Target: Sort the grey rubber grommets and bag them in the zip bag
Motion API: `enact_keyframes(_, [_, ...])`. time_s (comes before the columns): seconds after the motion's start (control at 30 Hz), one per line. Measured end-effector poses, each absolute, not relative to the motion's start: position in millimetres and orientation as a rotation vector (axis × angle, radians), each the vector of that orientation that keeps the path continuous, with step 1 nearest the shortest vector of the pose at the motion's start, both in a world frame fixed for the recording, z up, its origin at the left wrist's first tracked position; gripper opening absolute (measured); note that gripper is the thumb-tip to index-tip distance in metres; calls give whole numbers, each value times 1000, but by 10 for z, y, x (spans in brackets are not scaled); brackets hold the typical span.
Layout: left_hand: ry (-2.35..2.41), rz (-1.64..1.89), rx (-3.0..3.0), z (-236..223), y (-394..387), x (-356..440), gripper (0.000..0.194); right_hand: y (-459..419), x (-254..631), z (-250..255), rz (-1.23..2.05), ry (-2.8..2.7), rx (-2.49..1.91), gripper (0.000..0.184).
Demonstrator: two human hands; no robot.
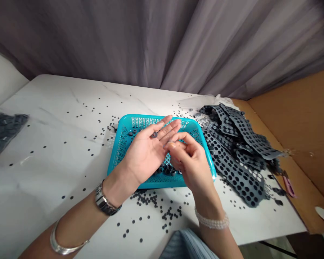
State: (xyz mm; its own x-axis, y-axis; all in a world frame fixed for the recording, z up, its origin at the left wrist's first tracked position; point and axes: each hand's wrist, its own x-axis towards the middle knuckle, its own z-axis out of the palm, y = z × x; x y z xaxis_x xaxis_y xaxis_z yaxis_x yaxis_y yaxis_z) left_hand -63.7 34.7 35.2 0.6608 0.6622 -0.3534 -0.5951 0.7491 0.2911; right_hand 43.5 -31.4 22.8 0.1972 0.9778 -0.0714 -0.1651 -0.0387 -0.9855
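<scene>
My left hand (149,151) is held palm up over the turquoise plastic basket (162,185), its fingers stretched out. A small dark grey rubber ring (154,135) rests on it, near the base of the thumb. The fingertips of my right hand (189,154) are closed in a pinch against the left hand's fingers. A thin grey edge of a small rubber piece (170,141) shows between them; most of it is hidden. Below the hands, several small black rubber parts (167,170) lie in the basket.
Punched grey rubber sheets (240,176) are heaped right of the basket. Many small black discs (145,198) are scattered over the white marbled table (43,201). A clear bag of dark parts (5,131) lies at far left, and a pink-handled tool (288,186) at right beside cardboard (302,118).
</scene>
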Motion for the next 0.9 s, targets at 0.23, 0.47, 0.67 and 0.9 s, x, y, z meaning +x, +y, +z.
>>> enact_keyframes(0.23, [595,751,75,356,351,-586,44,-244,611,121,1464,-494,-961,26])
enact_keyframes(0.47, [530,704,84,354,358,-623,49,-240,510,23,1147,-723,-1220,13])
enact_keyframes(0.67, [476,702,141,368,359,-652,50,-199,431,86,919,-1091,-1427,19])
enact_keyframes(0.9, [669,906,8,341,374,-617,40,-7,455,318,1544,-575,-1080,22])
